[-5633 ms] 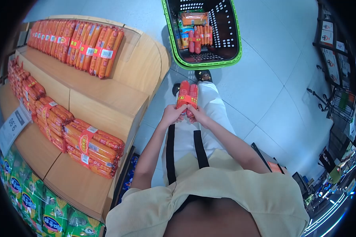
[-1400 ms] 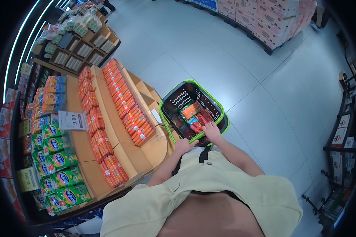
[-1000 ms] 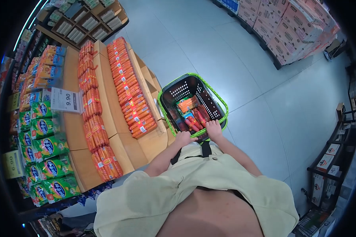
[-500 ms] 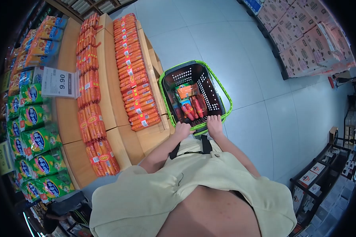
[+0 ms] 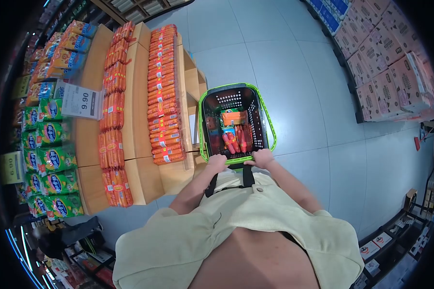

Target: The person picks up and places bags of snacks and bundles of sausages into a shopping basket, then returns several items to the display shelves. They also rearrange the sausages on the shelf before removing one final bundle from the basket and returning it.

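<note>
A black shopping basket (image 5: 258,118) with a bright green rim and handle is in front of my body. My left hand (image 5: 218,162) is closed around the near left part of its green edge. My right hand (image 5: 262,158) grips the near right part of that edge. Whether the fingers hold the rim or the folded handle, I cannot make out. Inside lie an orange packet (image 5: 234,118), pinkish-red sausages (image 5: 231,143) and a pack of darker red sausages (image 5: 244,137).
Wooden stepped shelving (image 5: 140,135) on the left bears rows of orange-red sausage packs (image 5: 167,106) and green snack bags (image 5: 57,159), with a 9.90 price sign (image 5: 82,100). Pink cartons (image 5: 371,67) are stacked at right. Grey tiled floor (image 5: 299,101) lies between. A person (image 5: 74,231) is at lower left.
The view has shifted, so the shelving and cartons appear further right. The basket now appears straighter and slightly lower in view. Both hands have kept their grip on its near edge.
</note>
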Available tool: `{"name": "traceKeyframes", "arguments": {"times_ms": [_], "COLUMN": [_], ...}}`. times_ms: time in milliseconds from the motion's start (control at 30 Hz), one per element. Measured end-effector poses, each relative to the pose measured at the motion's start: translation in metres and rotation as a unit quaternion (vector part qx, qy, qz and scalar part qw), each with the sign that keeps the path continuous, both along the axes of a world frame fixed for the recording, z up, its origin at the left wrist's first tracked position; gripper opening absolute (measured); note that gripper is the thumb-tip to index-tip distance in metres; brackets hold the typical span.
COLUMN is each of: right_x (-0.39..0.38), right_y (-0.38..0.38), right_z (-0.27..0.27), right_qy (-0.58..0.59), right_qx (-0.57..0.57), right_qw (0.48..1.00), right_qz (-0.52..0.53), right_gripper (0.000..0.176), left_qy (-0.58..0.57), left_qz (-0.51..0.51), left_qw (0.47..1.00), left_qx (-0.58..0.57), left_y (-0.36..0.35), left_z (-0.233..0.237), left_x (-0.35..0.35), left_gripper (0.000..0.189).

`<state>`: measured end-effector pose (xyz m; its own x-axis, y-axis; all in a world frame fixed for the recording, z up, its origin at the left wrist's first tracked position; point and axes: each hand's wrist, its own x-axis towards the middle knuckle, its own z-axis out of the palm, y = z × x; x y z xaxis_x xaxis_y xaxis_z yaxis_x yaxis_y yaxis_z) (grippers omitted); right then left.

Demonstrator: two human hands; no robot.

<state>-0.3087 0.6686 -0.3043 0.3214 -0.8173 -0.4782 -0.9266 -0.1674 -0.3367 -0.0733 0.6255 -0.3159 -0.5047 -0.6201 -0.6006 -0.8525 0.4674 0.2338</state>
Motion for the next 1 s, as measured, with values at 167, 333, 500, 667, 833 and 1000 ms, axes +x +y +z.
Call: {"name": "traceKeyframes", "arguments": {"times_ms": [167, 333, 500, 667, 833, 1000], "right_x": [0.001, 0.000, 0.000, 0.002, 0.004, 0.003], "right_y": [-0.006, -0.017, -0.038, -0.052, -0.064, -0.087], "right_z": [-0.001, 0.024, 0.000, -0.009, -0.025, -0.033], "right_qy": [0.020, 0.040, 0.007, 0.012, 0.042, 0.079], "right_qx": [0.022, 0.034, 0.028, 0.021, 0.087, 0.091], "right_qw": [0.999, 0.998, 0.999, 1.000, 0.995, 0.993], "right_qz": [0.018, 0.019, 0.017, 0.006, -0.005, 0.014], "right_gripper": [0.071, 0.062, 0.069, 0.067, 0.066, 0.068], "left_qy": [-0.018, 0.089, 0.047, 0.030, 0.043, 0.077], "left_qz": [0.039, 0.048, 0.104, 0.128, 0.101, 0.087], "left_qw": [0.997, 0.993, 0.993, 0.991, 0.987, 0.972], "left_qx": [0.061, 0.061, 0.018, 0.021, 0.116, 0.205], "left_y": [-0.004, -0.008, -0.016, -0.035, -0.052, -0.088], "left_z": [0.023, 0.020, 0.017, 0.010, -0.015, -0.031], "left_x": [-0.015, -0.043, -0.056, -0.059, -0.053, -0.050], "left_gripper": [0.029, 0.026, 0.028, 0.036, 0.055, 0.058]}}
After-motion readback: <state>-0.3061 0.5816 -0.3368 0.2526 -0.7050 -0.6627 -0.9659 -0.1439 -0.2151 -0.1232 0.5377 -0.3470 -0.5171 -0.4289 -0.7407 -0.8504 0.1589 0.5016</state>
